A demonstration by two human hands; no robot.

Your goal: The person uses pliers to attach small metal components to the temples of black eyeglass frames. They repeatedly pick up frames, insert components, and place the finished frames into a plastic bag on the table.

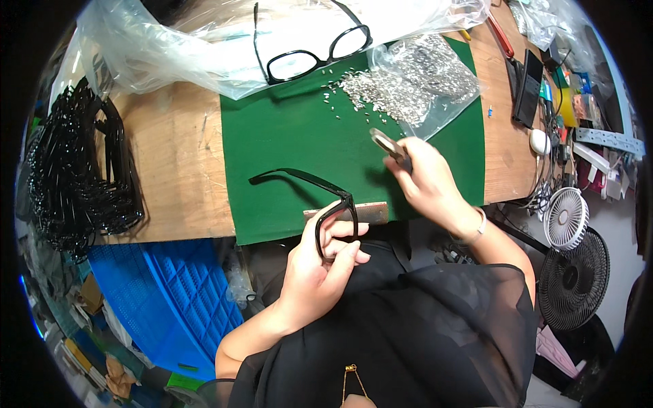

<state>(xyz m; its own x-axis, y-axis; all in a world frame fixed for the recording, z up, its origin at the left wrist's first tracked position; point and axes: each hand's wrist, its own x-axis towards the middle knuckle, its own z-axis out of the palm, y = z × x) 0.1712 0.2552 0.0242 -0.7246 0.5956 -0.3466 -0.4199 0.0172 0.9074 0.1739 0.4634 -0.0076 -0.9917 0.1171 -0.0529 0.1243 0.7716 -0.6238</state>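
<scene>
My left hand (306, 275) is closed around one rim of a black eyeglass frame (345, 202), at the table's front edge. One temple of the frame stretches away to the left over the green mat (272, 139). My right hand (433, 187) grips a metal tool that looks like pliers (389, 145); its handles are mostly hidden in the palm. The tool's tip is apart from the frame, near a pile of tiny silvery metal pieces (381, 95). More of these pieces fill a clear plastic bag (445, 78) lying on the mat.
Another black eyeglass frame (271, 79) rests at the mat's far edge, by clear plastic sheeting (170, 58). Many black frames are heaped (78, 170) at the left. A dark phone (528, 88), a red-handled tool (500, 35) and a white fan (566, 217) are at right; a blue crate (160, 299) stands below left.
</scene>
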